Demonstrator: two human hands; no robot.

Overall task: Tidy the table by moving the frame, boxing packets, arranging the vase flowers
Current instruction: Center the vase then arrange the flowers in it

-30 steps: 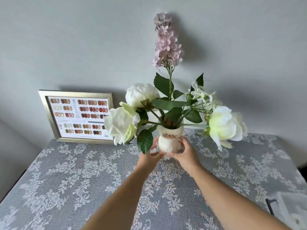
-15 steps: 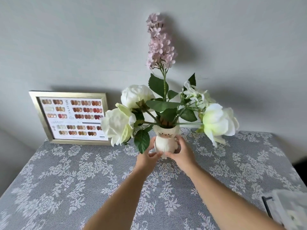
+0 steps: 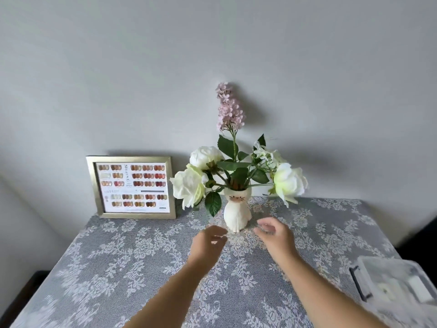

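A white cat-shaped vase (image 3: 237, 211) stands upright on the lace tablecloth (image 3: 132, 259) near the back wall. It holds white roses (image 3: 189, 185), a pink flower spike (image 3: 229, 110) and green leaves. My left hand (image 3: 208, 242) hovers just in front and left of the vase, fingers loosely curled, holding nothing. My right hand (image 3: 274, 233) is just right of the vase, fingers apart and empty. Neither hand touches the vase. A gold frame (image 3: 133, 187) with a colour chart leans against the wall at the back left.
A clear plastic box (image 3: 399, 285) with a black latch sits at the table's right front edge, with pale items inside it. The grey wall rises directly behind the vase and frame. Dark floor shows past the table's left and right edges.
Both hands have let go of the vase and pulled back toward me. The vase now stands by itself on the cloth. The view has widened and tilted.
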